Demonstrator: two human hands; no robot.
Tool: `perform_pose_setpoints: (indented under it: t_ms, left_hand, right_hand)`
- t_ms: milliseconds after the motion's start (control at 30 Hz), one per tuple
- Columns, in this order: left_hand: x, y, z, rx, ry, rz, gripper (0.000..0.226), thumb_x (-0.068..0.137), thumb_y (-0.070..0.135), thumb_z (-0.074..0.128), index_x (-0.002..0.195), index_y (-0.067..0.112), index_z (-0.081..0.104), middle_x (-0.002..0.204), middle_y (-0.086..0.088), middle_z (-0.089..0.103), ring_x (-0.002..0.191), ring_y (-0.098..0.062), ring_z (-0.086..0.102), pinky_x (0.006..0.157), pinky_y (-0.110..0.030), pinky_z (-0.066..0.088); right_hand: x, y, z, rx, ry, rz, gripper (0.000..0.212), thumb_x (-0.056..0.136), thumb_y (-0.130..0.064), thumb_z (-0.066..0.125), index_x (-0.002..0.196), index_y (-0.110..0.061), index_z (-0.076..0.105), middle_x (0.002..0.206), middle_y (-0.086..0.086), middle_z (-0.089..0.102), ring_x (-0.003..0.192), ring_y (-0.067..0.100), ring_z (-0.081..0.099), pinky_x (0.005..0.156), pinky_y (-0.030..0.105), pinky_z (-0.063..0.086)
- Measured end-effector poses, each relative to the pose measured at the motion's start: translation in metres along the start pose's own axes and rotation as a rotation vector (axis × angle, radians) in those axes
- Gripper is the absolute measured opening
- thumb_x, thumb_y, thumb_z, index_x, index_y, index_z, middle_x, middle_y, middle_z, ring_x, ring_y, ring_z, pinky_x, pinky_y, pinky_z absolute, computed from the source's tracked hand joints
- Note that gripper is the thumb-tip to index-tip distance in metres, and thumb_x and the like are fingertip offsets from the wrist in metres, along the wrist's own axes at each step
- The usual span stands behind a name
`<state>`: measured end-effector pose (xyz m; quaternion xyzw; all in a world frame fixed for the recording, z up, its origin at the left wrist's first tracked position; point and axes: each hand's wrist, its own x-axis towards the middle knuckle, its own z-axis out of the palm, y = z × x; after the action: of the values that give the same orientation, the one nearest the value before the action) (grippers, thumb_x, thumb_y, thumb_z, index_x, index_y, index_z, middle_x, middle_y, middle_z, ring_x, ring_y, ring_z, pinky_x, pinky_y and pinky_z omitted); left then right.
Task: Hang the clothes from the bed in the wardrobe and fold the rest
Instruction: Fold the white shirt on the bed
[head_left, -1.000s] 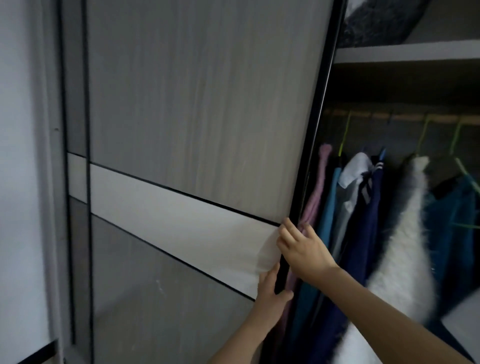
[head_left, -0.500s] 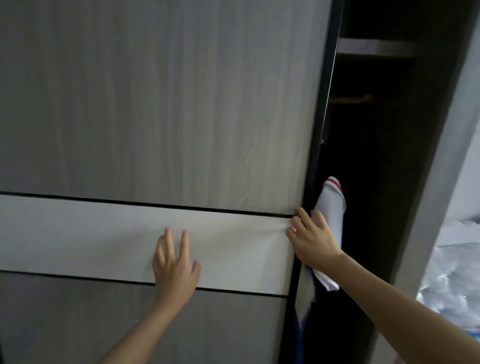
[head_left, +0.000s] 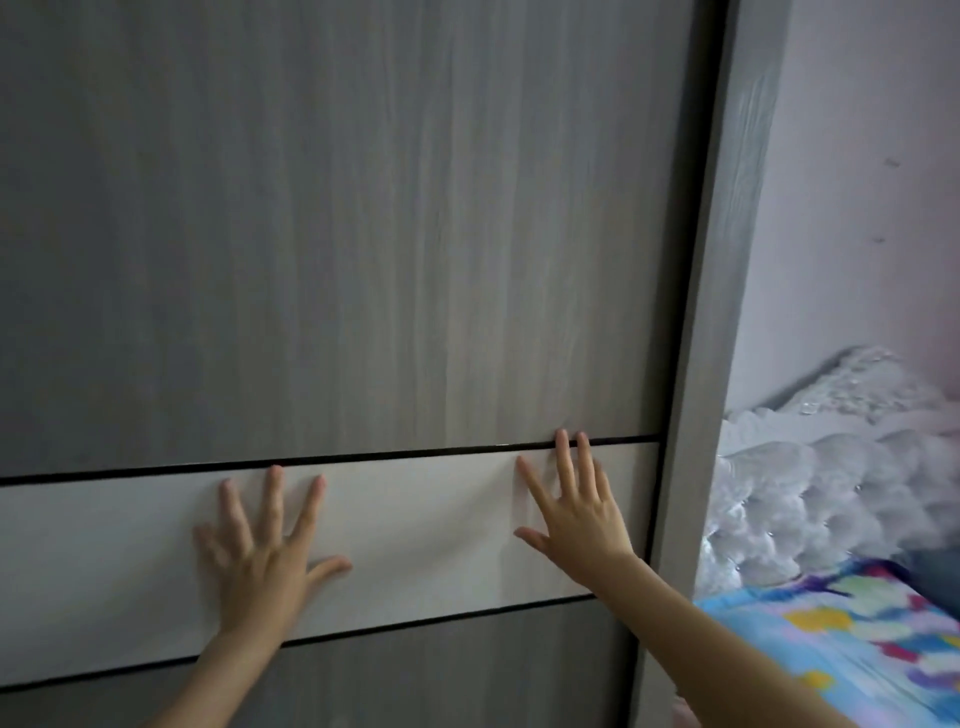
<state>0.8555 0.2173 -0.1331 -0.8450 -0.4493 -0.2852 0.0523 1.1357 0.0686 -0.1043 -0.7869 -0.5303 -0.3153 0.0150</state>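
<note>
Head view, one frame.

**Grips.** The left grip (head_left: 260, 561) lies flat on the wardrobe door (head_left: 363, 234). Its fingers are spread and straight and its thumb is out toward the right grip (head_left: 576, 519). The right grip is also flat and spread, with straight fingers and its thumb pointing back at the left grip. Neither curls round anything. Both palms press on the white band (head_left: 415, 525).

**Edges.**
- A thin black line runs just above the left grip's fingertips, and the right grip's two longest fingertips overlap it.
- A second black line passes under both wrists.
- Right of the right grip, a short stretch of band ends at the door's dark edge strip.
- That strip sits against the grey frame post (head_left: 727, 312) with no visible gap.

**Open room.** There is bare band between the grips. Left of the left grip, the band runs out of view. Above both grips is a broad stretch of plain panel.

**Task's thing.**
- The wardrobe is directly under both grips. Its door is grey wood grain above and below the band, matte, with vertical streaks. The interior is hidden behind it.
- The bed (head_left: 857, 649) is right of and below the right grip, beyond the post. It has a bright patterned sheet in blue, yellow and pink.
- A pale tufted headboard (head_left: 779, 493) stands against a pinkish wall (head_left: 857, 208).
</note>
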Motion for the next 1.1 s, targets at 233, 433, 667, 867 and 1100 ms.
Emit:
perform_pose_setpoints:
  t_ms: [233, 433, 667, 867, 1100]
  left_hand:
    - [-0.004, -0.012, -0.014, 0.043, -0.050, 0.016, 0.089, 0.068, 0.073, 0.056, 0.137, 0.020, 0.039, 0.147, -0.025, 0.030, 0.127, -0.064, 0.017, 0.082, -0.081, 0.023]
    - [-0.023, -0.026, -0.020, 0.153, -0.083, -0.092, 0.106, 0.082, 0.053, 0.061, 0.143, 0.023, -0.020, 0.139, -0.004, -0.041, 0.142, -0.038, -0.016, 0.113, -0.056, 0.010]
    - [-0.086, -0.080, -0.050, 0.117, -0.048, -0.306, 0.096, 0.091, 0.049, 0.048, 0.130, 0.017, -0.034, 0.143, -0.005, -0.038, 0.143, -0.032, -0.018, 0.114, -0.047, 0.002]
    - [-0.120, -0.163, -0.079, 0.028, 0.007, -0.461, 0.089, 0.091, 0.044, 0.052, 0.149, 0.018, -0.010, 0.157, -0.012, -0.014, 0.143, -0.035, -0.005, 0.114, -0.047, 0.016]
    - [-0.178, -0.295, -0.164, 0.186, 0.134, -0.604, 0.085, 0.091, 0.048, 0.049, 0.148, 0.021, -0.007, 0.158, -0.009, -0.012, 0.143, -0.036, 0.002, 0.112, -0.045, 0.016]
  right_hand:
    - [-0.001, -0.013, -0.012, -0.048, 0.198, -0.022, 0.091, 0.061, -0.067, 0.071, 0.137, -0.022, 0.048, 0.142, 0.030, 0.035, 0.129, 0.050, 0.035, 0.092, 0.054, 0.046]
    - [-0.004, -0.006, -0.004, -0.040, 0.251, -0.063, 0.089, 0.056, -0.062, 0.077, 0.128, -0.014, 0.057, 0.134, 0.032, 0.045, 0.121, 0.052, 0.045, 0.081, 0.059, 0.050]
    - [-0.003, -0.037, -0.026, 0.182, 0.209, -0.001, 0.087, 0.094, -0.057, 0.002, 0.113, -0.001, 0.065, 0.128, 0.040, 0.045, 0.116, 0.060, 0.043, 0.084, 0.070, 0.039]
    - [0.014, -0.144, -0.071, 0.146, 0.468, -0.180, 0.062, 0.096, -0.047, 0.022, 0.114, -0.011, 0.068, 0.126, 0.032, 0.053, 0.114, 0.052, 0.051, 0.087, 0.065, 0.042]
    - [0.042, -0.327, -0.128, 0.178, 0.646, -0.433, 0.063, 0.056, -0.044, 0.083, 0.110, -0.015, 0.070, 0.125, 0.026, 0.057, 0.114, 0.045, 0.055, 0.085, 0.061, 0.046]
